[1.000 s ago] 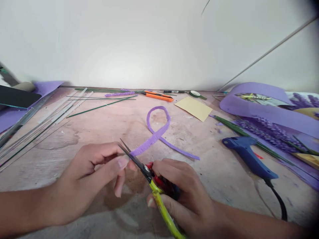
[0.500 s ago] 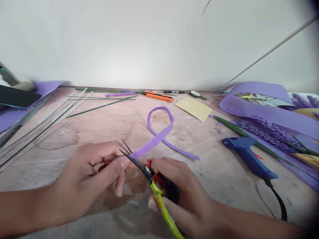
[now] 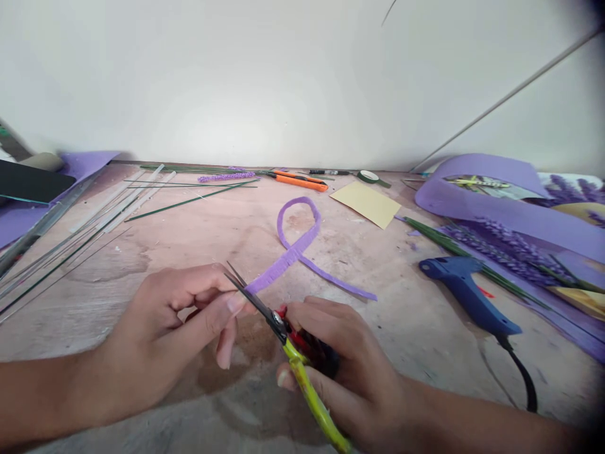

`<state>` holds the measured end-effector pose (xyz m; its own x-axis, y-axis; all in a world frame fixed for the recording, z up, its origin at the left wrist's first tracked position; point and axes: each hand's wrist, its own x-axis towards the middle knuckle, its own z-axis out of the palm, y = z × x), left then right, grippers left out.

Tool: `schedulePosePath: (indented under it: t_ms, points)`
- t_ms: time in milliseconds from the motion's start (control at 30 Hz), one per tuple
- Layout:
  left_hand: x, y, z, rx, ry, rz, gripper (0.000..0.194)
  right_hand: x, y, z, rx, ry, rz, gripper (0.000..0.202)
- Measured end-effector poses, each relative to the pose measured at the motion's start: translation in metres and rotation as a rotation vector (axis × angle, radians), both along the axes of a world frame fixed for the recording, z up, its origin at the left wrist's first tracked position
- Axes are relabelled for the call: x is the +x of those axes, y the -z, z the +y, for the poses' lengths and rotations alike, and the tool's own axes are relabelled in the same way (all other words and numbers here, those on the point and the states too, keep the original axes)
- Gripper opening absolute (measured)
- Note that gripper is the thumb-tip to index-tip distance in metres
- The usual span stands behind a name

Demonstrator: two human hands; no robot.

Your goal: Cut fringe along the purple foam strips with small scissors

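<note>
A long purple strip, which looks like paper or foam, loops over itself on the table, with fine slits along its near part. Its near end is pinched between the thumb and fingers of my left hand. My right hand is wrapped round a pair of scissors with yellow-green and red handles. The dark blades lie across the strip's near end, close to my left thumb, and stand slightly apart at the tips. My right fingers partly hide the red handle.
A blue glue gun with its cord lies at the right, near purple flower stems and purple sheets. Behind are a yellow card, green tape and an orange cutter. Wires and clear sticks lie at the left.
The scissor blades have closed partway across the strip's end. The strip's loop has shifted slightly left and narrowed. My left hand keeps its pinch.
</note>
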<state>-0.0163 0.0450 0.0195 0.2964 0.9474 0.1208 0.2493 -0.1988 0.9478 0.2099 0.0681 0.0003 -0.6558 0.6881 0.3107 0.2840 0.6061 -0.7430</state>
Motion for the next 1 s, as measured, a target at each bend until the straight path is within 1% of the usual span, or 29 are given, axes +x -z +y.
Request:
schedulePosePath:
  t_ms: [167, 400, 500, 700, 1000]
  points:
    - [0.0007, -0.0024, 0.0005, 0.015, 0.012, 0.041, 0.038, -0.0006, 0.0003, 0.0001, 0.015, -0.021, 0.046, 0.034]
    - [0.0001, -0.0056, 0.0034, 0.009, -0.015, -0.035, 0.031, 0.0012, 0.0001, -0.0005, -0.018, -0.008, 0.022, 0.040]
    - [0.0007, -0.0051, 0.0045, 0.005, -0.027, -0.042, 0.032, 0.0007, -0.0010, -0.0007, -0.030, 0.005, 0.009, 0.041]
    - [-0.0015, -0.0058, 0.0033, 0.013, -0.068, -0.042, 0.031, 0.0000, -0.0029, -0.0012, -0.051, -0.011, 0.021, 0.034]
    - [-0.0046, -0.0044, 0.0004, 0.016, -0.007, -0.004, 0.038, -0.0006, -0.0012, 0.0004, 0.009, -0.029, 0.031, 0.033]
